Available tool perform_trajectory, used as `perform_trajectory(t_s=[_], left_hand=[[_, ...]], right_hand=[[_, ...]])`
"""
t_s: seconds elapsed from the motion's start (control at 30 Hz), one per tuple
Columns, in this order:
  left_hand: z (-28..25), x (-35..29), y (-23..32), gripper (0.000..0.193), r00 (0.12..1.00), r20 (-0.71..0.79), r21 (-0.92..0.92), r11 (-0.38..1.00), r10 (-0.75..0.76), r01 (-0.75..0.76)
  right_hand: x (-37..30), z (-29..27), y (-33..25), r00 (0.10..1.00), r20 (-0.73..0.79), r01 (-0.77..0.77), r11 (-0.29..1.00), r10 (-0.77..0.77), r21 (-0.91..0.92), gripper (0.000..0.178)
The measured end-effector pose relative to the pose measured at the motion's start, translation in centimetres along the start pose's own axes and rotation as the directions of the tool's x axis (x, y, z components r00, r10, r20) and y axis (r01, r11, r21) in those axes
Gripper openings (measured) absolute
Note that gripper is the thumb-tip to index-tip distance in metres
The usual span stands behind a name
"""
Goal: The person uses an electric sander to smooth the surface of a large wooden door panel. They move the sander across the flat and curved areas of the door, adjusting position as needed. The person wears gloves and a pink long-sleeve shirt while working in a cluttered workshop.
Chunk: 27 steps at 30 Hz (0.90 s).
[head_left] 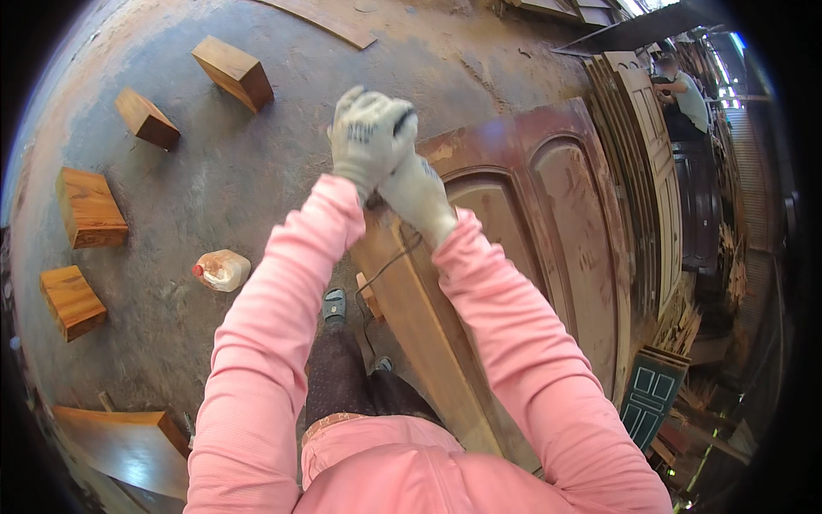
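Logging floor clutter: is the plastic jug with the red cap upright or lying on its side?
On its side: the plastic jug lies lengthwise on the concrete floor, red cap pointing sideways toward the left.

Left hand (366, 137) and right hand (418, 195) overlap, gloved; what they grip is hidden. Cable (387, 267) end hidden behind right hand. Door (522, 257) lower end covered by arms. Distant person (681, 94) blurred. Lower-left plank (120, 445) cut by rim.

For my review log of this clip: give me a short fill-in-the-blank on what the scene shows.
1. Both hands, the left hand and the right hand, wear ____ gloves.
2. They are raised together above a brown panelled ____.
3. The plastic bottle lying on the floor has a ____ cap.

Missing words: grey; door; red
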<state>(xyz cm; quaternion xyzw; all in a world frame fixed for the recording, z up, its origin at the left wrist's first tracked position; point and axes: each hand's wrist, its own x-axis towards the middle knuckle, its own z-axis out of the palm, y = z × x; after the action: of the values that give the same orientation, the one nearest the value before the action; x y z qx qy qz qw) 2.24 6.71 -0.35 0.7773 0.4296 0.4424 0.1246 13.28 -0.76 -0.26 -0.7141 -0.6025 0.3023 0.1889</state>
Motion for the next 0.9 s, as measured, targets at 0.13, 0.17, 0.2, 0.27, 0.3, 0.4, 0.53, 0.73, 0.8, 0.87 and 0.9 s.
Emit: perform_trajectory(t_s=[0.13, 0.17, 0.2, 0.27, 0.3, 0.4, 0.53, 0.73, 0.8, 0.87, 0.9], left_hand=[[-0.6, -3.6, 1.4, 0.015, 0.997, 0.072, -0.034, 0.999, 0.024, -0.022], [-0.5, -3.7, 0.9, 0.015, 0.999, 0.034, -0.045, 0.998, 0.036, -0.034], [-0.6, -3.7, 0.7, 0.015, 0.995, -0.009, -0.059, 0.994, 0.096, -0.097], [-0.2, -2.3, -1.1, 0.015, 1.000, 0.015, -0.001, 1.000, 0.011, -0.011], [0.2, -0.8, -2.6, 0.015, 1.000, 0.005, 0.021, 1.000, 0.004, -0.005], [0.8, 0.9, -4.7, 0.015, 1.000, -0.015, 0.043, 0.999, 0.012, -0.011], [-0.9, -7.2, 1.7, 0.014, 0.999, 0.048, 0.000, 1.000, 0.019, -0.019], [-6.3, -18.1, 15.6, 0.022, 0.993, 0.118, -0.234, 0.972, 0.016, 0.013], [-6.5, -18.1, 16.0, 0.025, 0.993, 0.078, -0.220, 0.973, 0.088, -0.069], [-5.7, -16.5, 13.8, 0.024, 0.992, 0.124, -0.193, 0.981, 0.035, -0.011], [-5.0, -15.8, 11.9, 0.023, 0.991, 0.130, -0.175, 0.984, 0.009, 0.014]], right_hand=[[-5.3, 0.5, 0.7, 0.983, 0.121, -0.128, 0.988, 0.137, -0.082, 0.063], [-5.0, 0.6, 0.3, 0.994, 0.069, -0.087, 0.996, 0.089, -0.038, 0.065], [-5.1, 0.6, -0.1, 0.999, 0.010, -0.032, 0.999, 0.032, -0.006, 0.064], [-1.3, 0.8, -1.5, 0.995, -0.093, 0.040, 0.999, -0.036, 0.037, 0.062], [1.8, 0.9, -2.4, 0.999, -0.017, -0.050, 0.998, 0.049, -0.030, 0.060], [3.6, 1.9, -1.3, 0.995, 0.009, -0.096, 0.992, 0.097, -0.078, 0.057], [-7.3, 3.1, 3.3, 1.000, -0.003, 0.025, 0.999, -0.025, 0.037, 0.062], [-25.8, 1.3, 4.9, 0.959, 0.123, 0.281, 0.885, -0.253, -0.372, 0.083], [-26.4, 0.8, 5.1, 0.933, 0.166, 0.361, 0.845, -0.320, -0.394, 0.087], [-23.9, 0.9, 5.1, 0.974, 0.139, 0.206, 0.952, -0.177, -0.228, 0.088], [-21.7, 1.6, 5.1, 0.987, 0.144, 0.094, 0.980, -0.069, -0.175, 0.086]])
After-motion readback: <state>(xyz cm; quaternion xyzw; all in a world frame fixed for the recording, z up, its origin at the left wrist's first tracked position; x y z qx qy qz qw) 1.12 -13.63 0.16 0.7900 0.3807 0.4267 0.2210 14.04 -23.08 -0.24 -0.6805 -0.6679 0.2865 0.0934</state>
